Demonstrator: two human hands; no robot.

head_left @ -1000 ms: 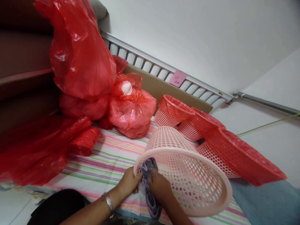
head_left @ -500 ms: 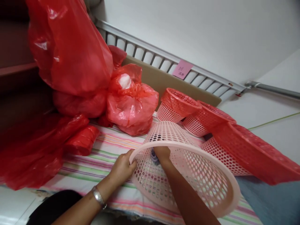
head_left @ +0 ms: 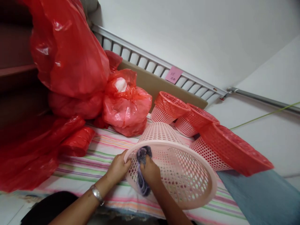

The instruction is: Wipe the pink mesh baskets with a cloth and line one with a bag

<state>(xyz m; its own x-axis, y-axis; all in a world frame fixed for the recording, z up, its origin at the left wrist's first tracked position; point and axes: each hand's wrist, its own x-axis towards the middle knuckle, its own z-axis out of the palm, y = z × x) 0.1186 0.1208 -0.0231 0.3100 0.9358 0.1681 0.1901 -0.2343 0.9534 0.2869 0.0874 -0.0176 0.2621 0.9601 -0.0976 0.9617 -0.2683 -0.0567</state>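
A pale pink perforated plastic basket (head_left: 161,132) lies on its side on the striped cloth, its wide mouth facing me. My left hand (head_left: 119,166) is closed on the left part of its rim, fingers outside and thumb at the edge. Inside the mouth, my right hand (head_left: 150,171) grips a crumpled grey-purple cloth (head_left: 143,184) against the inner left wall. Part of the cloth is hidden by the fingers.
Several baskets lined with red bags (head_left: 172,101) stand at right. Stuffed red bags (head_left: 127,109) and a roll of red plastic bags (head_left: 78,140) are at left. A pink note (head_left: 173,74) hangs on the white rail behind the striped cloth (head_left: 103,153).
My right hand has drawn the cloth from deep inside the basket toward the mouth and left wall. My left hand still holds the rim. The view has shifted slightly.
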